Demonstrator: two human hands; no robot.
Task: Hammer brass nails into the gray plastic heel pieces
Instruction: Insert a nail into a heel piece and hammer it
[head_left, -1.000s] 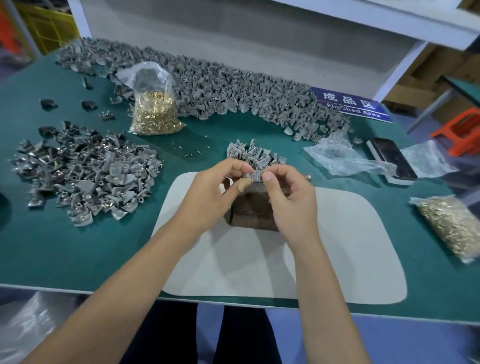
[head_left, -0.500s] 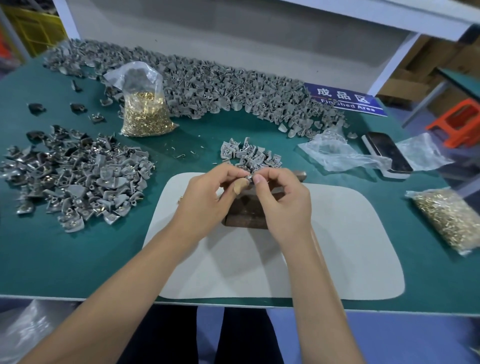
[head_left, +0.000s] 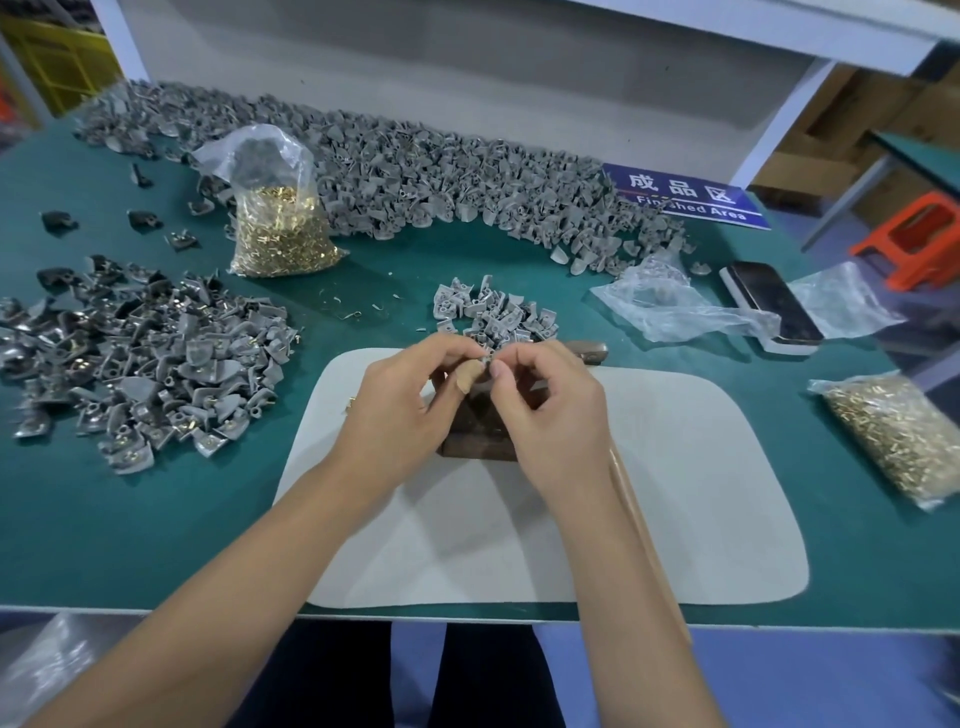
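Small gray plastic heel piece (head_left: 486, 359) sits mid-frame, pinched between left hand (head_left: 402, 410) and right hand (head_left: 550, 415), right above the dark wooden block (head_left: 480, 431); nail's too tiny to see

The heel pieces (head_left: 496, 317) are matt gray plastic, and the nails (head_left: 280, 236) shine brassy inside a clear, crinkled plastic bag (head_left: 260, 156). The tabletop (head_left: 156, 509) is smooth matt green, its mat (head_left: 675, 509) pale and dull (material unclear). The block (head_left: 478, 436) looks dark, worn wood; the phone (head_left: 774, 304) is glossy.
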